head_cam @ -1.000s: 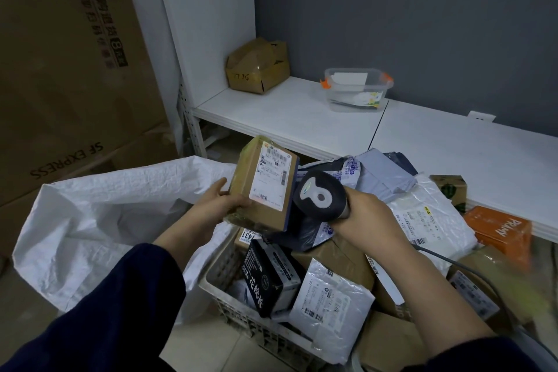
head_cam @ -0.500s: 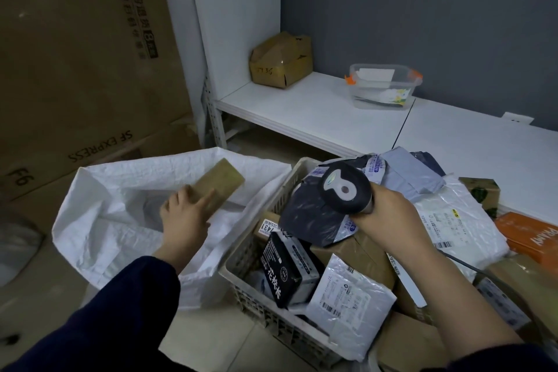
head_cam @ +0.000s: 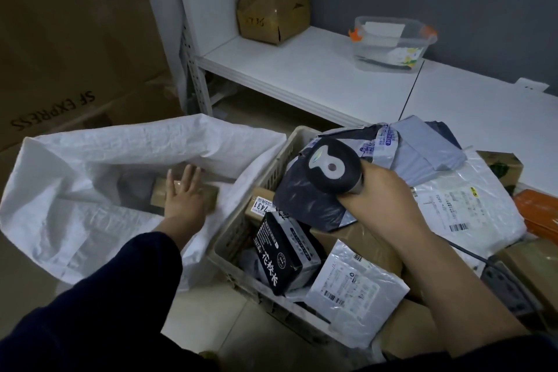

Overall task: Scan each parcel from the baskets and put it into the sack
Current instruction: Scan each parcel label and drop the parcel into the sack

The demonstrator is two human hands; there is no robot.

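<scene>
A white woven sack [head_cam: 90, 220] lies open on the floor at the left. Inside its mouth a brown cardboard parcel [head_cam: 158, 190] lies under my left hand [head_cam: 181, 195], whose straight fingers rest on its top. To the right stands a pale plastic basket [head_cam: 262, 290] heaped with parcels: a black box [head_cam: 280, 254], a white mailer [head_cam: 353, 290] and a dark grey bag [head_cam: 311, 202]. Over that heap my right hand [head_cam: 383, 193] grips a black barcode scanner [head_cam: 332, 166].
A low white shelf [head_cam: 302, 69] behind the basket carries a crumpled brown box [head_cam: 273, 9] and a clear plastic tub [head_cam: 392, 42]. Tall cardboard cartons [head_cam: 60, 39] stand at the left. More parcels, a large white mailer [head_cam: 465, 202] and an orange box [head_cam: 537, 214], lie at the right.
My left hand carried the brown parcel from in front of the scanner leftward and down into the sack, where the hand now lies flat on it. The scanner stayed over the basket.
</scene>
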